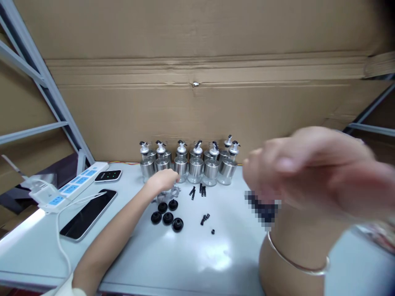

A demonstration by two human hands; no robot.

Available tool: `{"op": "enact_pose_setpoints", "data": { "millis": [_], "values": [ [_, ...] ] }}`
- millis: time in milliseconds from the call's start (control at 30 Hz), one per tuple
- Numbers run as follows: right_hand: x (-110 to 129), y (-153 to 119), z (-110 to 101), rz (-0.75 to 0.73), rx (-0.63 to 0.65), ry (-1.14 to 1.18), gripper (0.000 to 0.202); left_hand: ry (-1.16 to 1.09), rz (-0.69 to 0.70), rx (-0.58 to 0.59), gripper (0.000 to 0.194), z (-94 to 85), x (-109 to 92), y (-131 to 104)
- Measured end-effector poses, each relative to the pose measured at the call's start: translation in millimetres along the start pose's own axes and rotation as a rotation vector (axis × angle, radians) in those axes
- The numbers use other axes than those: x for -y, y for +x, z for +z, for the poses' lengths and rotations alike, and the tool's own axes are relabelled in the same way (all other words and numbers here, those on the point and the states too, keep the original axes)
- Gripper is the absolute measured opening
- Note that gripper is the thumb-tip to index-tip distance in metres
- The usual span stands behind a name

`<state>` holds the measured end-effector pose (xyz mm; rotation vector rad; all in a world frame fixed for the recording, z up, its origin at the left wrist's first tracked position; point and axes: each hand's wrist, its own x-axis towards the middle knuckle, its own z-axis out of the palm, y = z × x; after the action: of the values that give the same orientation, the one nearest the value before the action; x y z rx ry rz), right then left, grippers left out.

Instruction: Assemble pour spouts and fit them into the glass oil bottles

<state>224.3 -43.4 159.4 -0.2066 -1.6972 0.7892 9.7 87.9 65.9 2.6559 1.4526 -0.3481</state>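
Observation:
My left hand [163, 180] reaches over the table in front of the bottles, its fingers curled down beside some clear plastic pieces [175, 191]. What those fingers hold, if anything, is hidden. Close to the camera, my right hand [311, 168] is raised and badly blurred, so its grip cannot be made out. Behind the left hand stand several glass bottles with steel sleeves [196, 167], topped by silver pour spouts [198, 148] with black tips. Nearer lie several round black caps [168, 218]. Small black pieces [203, 190] lie to their right, with more short black bits [205, 219] in front.
On the left are a white power strip [72, 187] with a plugged-in charger [41, 191], a phone [89, 216] on a white cable, and a small black-topped device [108, 176]. A cardboard wall [197, 111] closes the back. Grey metal frames [46, 82] stand at the sides.

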Motion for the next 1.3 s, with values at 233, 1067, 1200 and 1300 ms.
{"op": "enact_pose_setpoints", "data": {
  "millis": [233,1067,1200,1300],
  "values": [
    [-41.4,24.2,1.0,0.102,0.046,-0.036,0.021,0.024,0.025,0.022,0.029,15.1,-8.6,13.9],
    [-145.3,27.0,-36.3,1.001,0.500,-0.436,0.014,-0.062,0.355,-0.462,0.018,-12.3,-19.6,-5.5],
    [-148.0,25.7,-39.9,0.983,0.541,-0.413,0.010,-0.094,0.326,-0.418,0.020,-11.2,-19.4,-3.7],
    [-150.3,24.7,-40.1,0.977,0.554,-0.422,0.010,-0.155,0.322,-0.371,0.022,-14.2,-21.1,-4.8]
  ]
}}
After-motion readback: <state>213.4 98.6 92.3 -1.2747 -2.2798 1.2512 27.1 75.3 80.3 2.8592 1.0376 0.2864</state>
